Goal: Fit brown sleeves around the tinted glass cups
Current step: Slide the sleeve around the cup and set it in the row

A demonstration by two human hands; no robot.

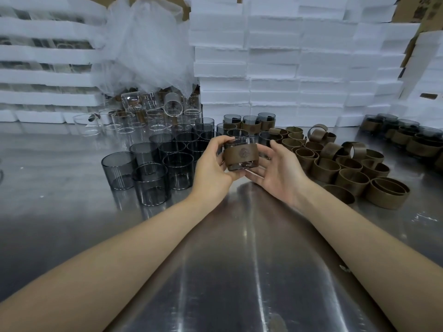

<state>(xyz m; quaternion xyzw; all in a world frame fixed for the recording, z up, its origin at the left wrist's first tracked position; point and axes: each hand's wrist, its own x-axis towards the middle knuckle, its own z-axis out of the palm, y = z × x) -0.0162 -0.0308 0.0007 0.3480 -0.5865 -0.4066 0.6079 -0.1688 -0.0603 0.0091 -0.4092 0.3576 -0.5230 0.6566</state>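
Item: 1 tinted glass cup [240, 141], held above steel table [239, 236], brown sleeve [241, 155] round its middle; left hand [213, 164] curled on its side, right hand [280, 168] loose-fingered beside the base; advise steadying with left while right squares sleeve level.

The person's left hand [212, 164] and right hand [279, 173] were bare, with slim fingers and plain wrists. The left forearm [119, 248] and right forearm [359, 236] were uncovered, smooth and slender along their whole visible length, down to the lower edge of the view. Whatever clothing was worn lay out of sight.
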